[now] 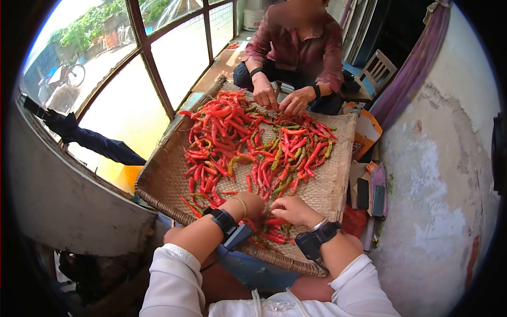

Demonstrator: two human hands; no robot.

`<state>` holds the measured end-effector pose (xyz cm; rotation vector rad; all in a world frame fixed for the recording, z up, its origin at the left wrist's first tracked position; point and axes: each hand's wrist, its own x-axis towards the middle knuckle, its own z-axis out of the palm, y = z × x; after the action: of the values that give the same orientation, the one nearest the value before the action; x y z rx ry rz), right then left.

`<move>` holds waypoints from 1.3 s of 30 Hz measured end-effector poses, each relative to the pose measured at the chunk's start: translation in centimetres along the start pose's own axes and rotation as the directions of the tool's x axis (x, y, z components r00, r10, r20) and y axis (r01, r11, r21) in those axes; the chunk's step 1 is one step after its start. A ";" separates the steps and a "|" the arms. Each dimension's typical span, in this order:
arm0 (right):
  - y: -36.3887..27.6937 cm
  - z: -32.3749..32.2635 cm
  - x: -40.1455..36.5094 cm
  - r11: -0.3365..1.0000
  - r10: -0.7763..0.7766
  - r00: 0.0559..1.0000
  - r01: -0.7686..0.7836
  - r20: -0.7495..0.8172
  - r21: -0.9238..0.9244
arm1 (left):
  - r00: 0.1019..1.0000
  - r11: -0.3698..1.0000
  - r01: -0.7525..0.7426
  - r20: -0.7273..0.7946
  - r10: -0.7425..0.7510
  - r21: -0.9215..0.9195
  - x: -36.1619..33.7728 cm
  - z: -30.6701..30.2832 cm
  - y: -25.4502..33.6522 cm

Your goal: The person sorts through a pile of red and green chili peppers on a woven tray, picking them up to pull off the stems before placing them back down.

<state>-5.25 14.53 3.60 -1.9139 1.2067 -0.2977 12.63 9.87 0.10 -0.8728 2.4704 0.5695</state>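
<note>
The back of my left hand [250, 204] hides its fingers, so I cannot tell whether they grip a chilli. What my right hand [294, 210] pinches, if anything, is too small to make out. My left forearm [196, 238] covers part of the woven tray's [166, 174] near rim. The bottom edge crops my white sleeves [173, 280]; the person opposite [302, 47] has a blurred face, cut off by the top.

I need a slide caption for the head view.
Left hand and right hand among peppers in a woven tray, another person opposite.
</note>
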 end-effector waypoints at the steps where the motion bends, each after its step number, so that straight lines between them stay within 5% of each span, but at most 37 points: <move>1: -0.1 -0.2 0.1 1.000 -0.002 1.000 0.002 0.007 -0.001 | 0.999 0.998 -0.006 -0.051 0.003 -0.055 -0.6 -0.9 0.5; 3: -0.6 -0.7 -0.1 0.997 -0.002 0.993 -0.008 -0.122 -0.079 | 0.996 0.993 -0.012 -0.094 0.001 -0.113 -1.4 -1.7 0.9; 4: -1.0 -0.8 -0.2 0.997 0.001 0.993 -0.010 -0.119 -0.073 | 0.942 0.972 -0.133 -0.330 0.063 -0.194 -1.6 -1.7 1.0; 5: -1.4 -1.0 -0.1 0.993 0.023 0.992 -0.008 -0.128 0.118 | 0.827 0.934 -0.266 -0.554 0.094 -0.240 -1.7 -1.9 1.1; 6: -1.6 -1.2 -0.1 0.952 0.044 0.990 -0.002 -0.132 0.305 | 0.830 0.934 -0.265 -0.551 0.093 -0.241 -2.0 -2.2 1.4; 8: -1.1 -1.2 0.1 0.956 0.050 0.994 -0.018 -0.102 0.294 | 0.820 0.900 -0.251 -0.572 0.003 -0.356 -2.7 -2.6 2.1; 9: -0.8 -1.1 0.3 0.894 0.070 0.994 -0.026 -0.081 0.447 | 0.822 0.900 -0.250 -0.569 0.003 -0.357 -2.9 -2.8 2.3; 11: -0.9 -1.2 0.3 0.807 0.086 0.994 -0.034 -0.060 0.590 | 0.794 0.658 -0.377 -0.593 -0.132 -0.652 -3.0 -3.0 2.6; 13: -1.6 -1.6 0.1 0.643 0.139 0.989 -0.129 0.051 0.755 | 0.798 0.583 -0.393 -0.578 -0.168 -0.711 -2.8 -3.2 2.7; 15: -1.5 -1.2 -0.1 0.668 0.121 0.992 -0.098 0.023 0.737 | 0.802 0.502 -0.408 -0.562 -0.202 -0.762 -2.4 -3.1 2.4; 17: -1.2 -1.0 -0.1 0.698 0.095 0.995 -0.057 -0.013 0.714 | 0.830 0.258 -0.423 -0.486 -0.276 -0.869 -1.2 -2.8 1.1; 18: -1.0 -1.0 0.0 0.768 0.125 0.992 -0.103 0.010 0.632 | 0.826 0.264 -0.428 -0.492 -0.273 -0.864 -1.3 -3.7 0.7; 20: -0.8 -1.0 -0.1 0.826 0.159 0.987 -0.149 0.029 0.544 | 0.634 -0.196 -0.688 -0.446 -0.632 -0.699 -1.8 -5.6 -0.2; 22: -0.9 -1.0 -0.1 0.982 0.088 0.993 -0.074 -0.076 0.174 | 0.642 -0.225 -0.652 -0.370 -0.672 -0.724 -2.2 -5.8 -1.1; 23: -0.8 -0.9 0.1 0.983 0.080 0.994 -0.066 -0.079 0.169 | 0.643 -0.256 -0.619 -0.293 -0.708 -0.742 -2.1 -5.9 -1.7; 24: -0.5 -0.6 0.0 0.996 0.035 0.998 -0.030 -0.052 0.084 | 0.665 -0.011 -0.433 -0.311 -0.680 -0.901 -1.7 -5.0 -1.7; 25: -0.3 -0.4 0.0 1.000 -0.005 1.000 0.005 -0.021 0.000 | 0.711 0.442 -0.289 -0.500 -0.495 -0.849 -1.2 -3.6 -2.1; 26: -0.2 -0.5 -0.1 1.000 0.000 1.000 0.000 -0.019 0.002 | 0.787 0.805 -0.159 -0.566 -0.247 -0.571 -0.7 -2.3 -2.4; 27: -0.2 -0.5 -0.1 1.000 -0.024 0.999 0.024 -0.020 -0.017 | 0.878 0.891 0.008 -0.422 -0.224 -0.455 -1.0 -2.3 -1.4; 29: -0.1 -0.4 -0.1 0.999 -0.027 0.999 0.027 -0.020 0.041 | 0.949 0.947 0.246 -0.147 -0.279 -0.206 -1.9 -2.8 1.0; 33: -0.2 -0.6 -0.1 1.000 -0.003 1.000 0.003 0.016 0.003 | 0.993 0.986 0.110 -0.038 -0.116 -0.126 -1.6 -2.0 1.1; 35: 0.2 -0.9 -0.3 0.995 -0.075 0.996 0.077 0.040 -0.056 | 0.989 0.999 0.035 0.142 -0.031 -0.025 -0.4 -0.8 0.6; 39: -0.7 -3.0 -0.3 0.992 0.012 1.000 -0.010 0.015 -0.130 | 0.976 0.999 0.038 0.213 -0.040 0.011 -0.2 -0.8 1.2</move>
<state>-6.70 13.33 6.07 -2.0159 1.2523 -0.2018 11.80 10.41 1.09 -0.8107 2.2566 0.6070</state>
